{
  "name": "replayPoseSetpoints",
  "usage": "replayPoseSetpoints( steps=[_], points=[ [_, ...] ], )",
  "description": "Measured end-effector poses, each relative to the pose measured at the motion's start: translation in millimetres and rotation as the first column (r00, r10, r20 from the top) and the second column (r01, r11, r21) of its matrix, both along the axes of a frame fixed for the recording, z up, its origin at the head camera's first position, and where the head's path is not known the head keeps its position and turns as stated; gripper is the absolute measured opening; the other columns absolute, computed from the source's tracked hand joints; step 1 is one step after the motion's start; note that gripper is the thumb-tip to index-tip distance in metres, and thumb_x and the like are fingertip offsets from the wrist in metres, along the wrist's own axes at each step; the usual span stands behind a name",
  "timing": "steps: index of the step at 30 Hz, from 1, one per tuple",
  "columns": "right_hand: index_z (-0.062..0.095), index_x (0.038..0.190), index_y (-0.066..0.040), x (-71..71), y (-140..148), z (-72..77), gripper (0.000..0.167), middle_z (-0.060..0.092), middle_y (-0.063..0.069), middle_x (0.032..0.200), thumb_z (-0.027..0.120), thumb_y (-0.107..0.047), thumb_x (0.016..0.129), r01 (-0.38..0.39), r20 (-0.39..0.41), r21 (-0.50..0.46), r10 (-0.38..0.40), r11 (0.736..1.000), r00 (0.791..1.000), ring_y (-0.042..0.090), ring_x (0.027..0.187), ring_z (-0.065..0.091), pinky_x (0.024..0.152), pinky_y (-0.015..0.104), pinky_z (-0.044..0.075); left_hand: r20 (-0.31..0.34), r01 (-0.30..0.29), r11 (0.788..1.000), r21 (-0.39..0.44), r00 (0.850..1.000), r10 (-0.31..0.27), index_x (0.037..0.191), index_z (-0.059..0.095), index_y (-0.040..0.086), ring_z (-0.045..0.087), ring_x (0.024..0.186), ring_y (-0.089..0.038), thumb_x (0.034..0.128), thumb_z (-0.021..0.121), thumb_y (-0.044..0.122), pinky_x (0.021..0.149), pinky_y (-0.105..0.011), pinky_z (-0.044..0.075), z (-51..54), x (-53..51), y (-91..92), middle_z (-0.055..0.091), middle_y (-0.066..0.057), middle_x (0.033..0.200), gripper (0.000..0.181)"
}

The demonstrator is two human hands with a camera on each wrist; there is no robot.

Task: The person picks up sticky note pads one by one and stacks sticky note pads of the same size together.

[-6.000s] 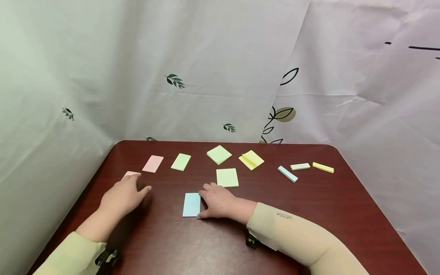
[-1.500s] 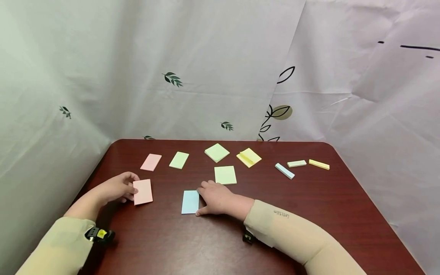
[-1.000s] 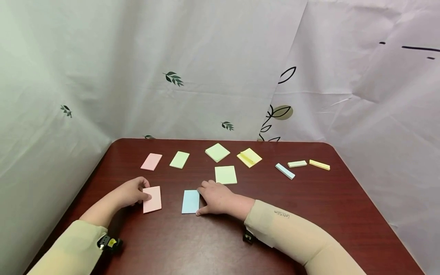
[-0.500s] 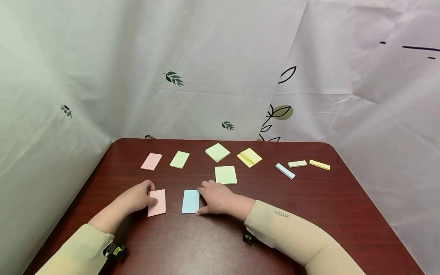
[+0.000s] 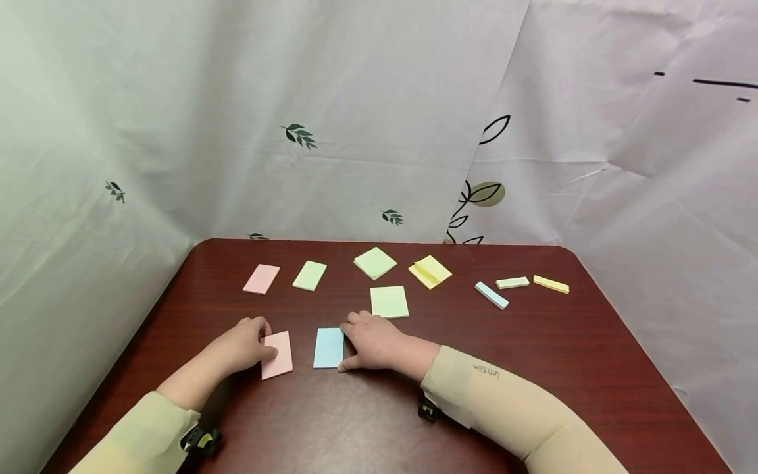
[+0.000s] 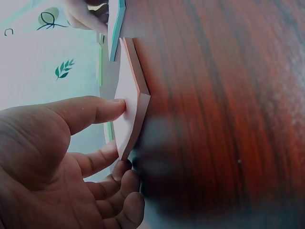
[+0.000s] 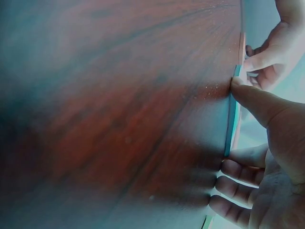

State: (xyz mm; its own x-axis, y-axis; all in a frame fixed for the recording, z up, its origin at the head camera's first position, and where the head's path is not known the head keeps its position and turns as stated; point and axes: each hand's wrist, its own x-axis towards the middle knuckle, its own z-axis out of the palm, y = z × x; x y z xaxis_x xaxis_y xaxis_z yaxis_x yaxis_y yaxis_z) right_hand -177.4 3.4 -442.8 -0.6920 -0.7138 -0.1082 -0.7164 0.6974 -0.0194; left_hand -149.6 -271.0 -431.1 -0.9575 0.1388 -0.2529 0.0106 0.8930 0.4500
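Note:
My left hand (image 5: 239, 345) pinches a pink sticky note pad (image 5: 281, 359) by its left side. In the left wrist view the thumb (image 6: 112, 109) lies on the top face of that pad, while the fingertips meet its far edge; the pad looks slightly tilted. A light blue sticky note pad (image 5: 328, 347) lies flat just right of it, a narrow gap between them. My right hand (image 5: 376, 343) holds the blue pad at its right side, thumb at the near corner and index finger at the far corner. The right wrist view shows the blue pad (image 7: 232, 119) edge-on.
Behind the hands lie another pink pad (image 5: 261, 279), a small green pad (image 5: 310, 276), two square green pads (image 5: 375, 263) and a square yellow pad (image 5: 435, 268) with a folded sheet. Thin blue (image 5: 491, 295), pale green (image 5: 512, 283) and yellow (image 5: 551, 284) strips sit farther right.
My left hand has taken hold of the near pink pad from the table's left side and brought it rightward and nearer, close to the blue pad. The right hand has stayed put.

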Motion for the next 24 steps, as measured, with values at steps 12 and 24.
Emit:
replayPoseSetpoints(
  steps=[12, 24],
  points=[
    [0.062, 0.128, -0.013, 0.9, -0.2, 1.1, 0.072, 0.054, -0.002, 0.107, 0.070, -0.066, 0.081, -0.001, -0.004, 0.007, 0.001, 1.000, 1.000, 0.015, 0.092, 0.050, 0.080, 0.028, 0.047, -0.024, -0.001, 0.999, -0.033, 1.000, 0.000, 0.095, 0.057, 0.004, 0.051, 0.075, -0.023, 0.0816, 0.075, 0.021, 0.066, -0.037, 0.041, -0.4, 1.3, 0.8, 0.049, -0.010, 0.087, 0.028],
    [0.062, 0.128, -0.012, 1.0, 0.4, 1.7, 0.071, 0.054, -0.002, 0.107, 0.070, -0.065, 0.081, -0.001, 0.000, 0.001, 0.001, 1.000, 1.000, 0.015, 0.091, 0.049, 0.079, 0.028, 0.046, -0.147, -0.001, 0.993, -0.121, 0.989, -0.017, 0.107, 0.061, 0.003, 0.060, 0.089, -0.032, 0.0891, 0.069, 0.029, 0.076, -0.051, 0.048, 9.0, 6.6, 0.0, 0.058, -0.014, 0.100, 0.033]
  ],
)
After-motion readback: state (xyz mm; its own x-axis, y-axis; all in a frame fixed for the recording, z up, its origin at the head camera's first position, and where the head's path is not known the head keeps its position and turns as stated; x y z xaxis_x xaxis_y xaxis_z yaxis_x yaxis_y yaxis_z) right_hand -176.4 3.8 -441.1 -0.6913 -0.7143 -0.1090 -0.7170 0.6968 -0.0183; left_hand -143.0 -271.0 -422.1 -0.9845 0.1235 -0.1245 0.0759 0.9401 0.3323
